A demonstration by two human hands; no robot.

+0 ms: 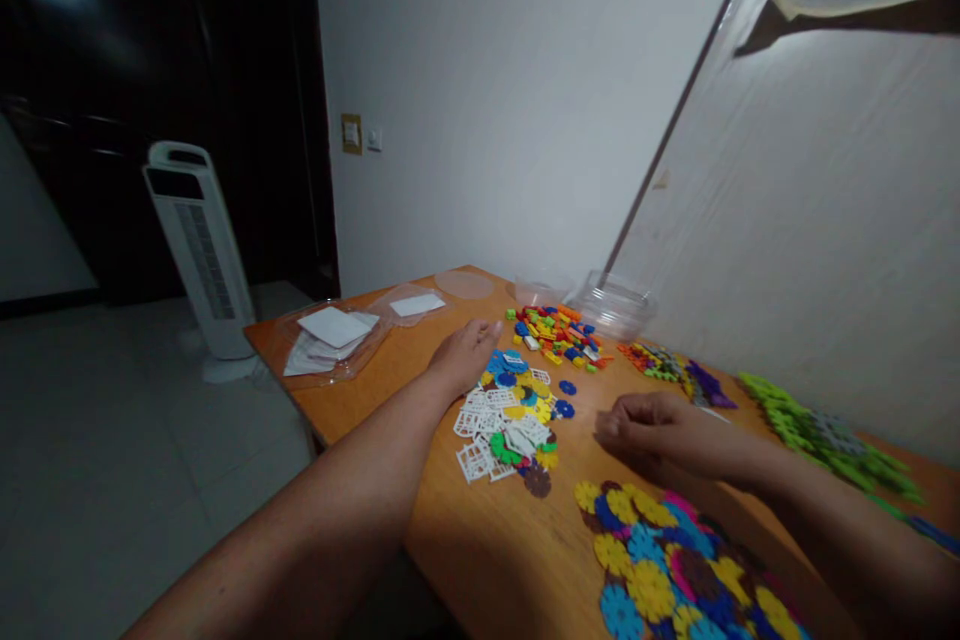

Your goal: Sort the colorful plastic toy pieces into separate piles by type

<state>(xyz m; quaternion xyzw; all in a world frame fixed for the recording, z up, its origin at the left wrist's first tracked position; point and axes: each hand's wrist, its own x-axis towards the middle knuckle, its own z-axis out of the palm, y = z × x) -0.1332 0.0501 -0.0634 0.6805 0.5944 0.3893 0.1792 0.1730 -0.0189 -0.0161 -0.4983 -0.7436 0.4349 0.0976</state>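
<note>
My left hand (465, 357) rests at the far left side of a mixed pile, its fingers extended beside the blue pieces and holding nothing that shows. This pile has white plastic window-frame pieces (474, 461), a green snowflake disc (504, 449), and yellow, blue and brown discs. Just above the table, to the right of the pile, my right hand (649, 430) is curled with its fingers together; what it holds, if anything, is hidden. Nearer me lies a larger heap of notched snowflake discs (651, 588) in yellow, blue, brown and pink.
Small coloured building blocks (559, 332) are heaped behind my hands, before clear plastic tubs (615, 305) at the wall. Green pieces (795, 420) lie along the right. White papers (334, 328) sit on clear plastic at the left table edge. A tower fan (202, 250) stands on the floor.
</note>
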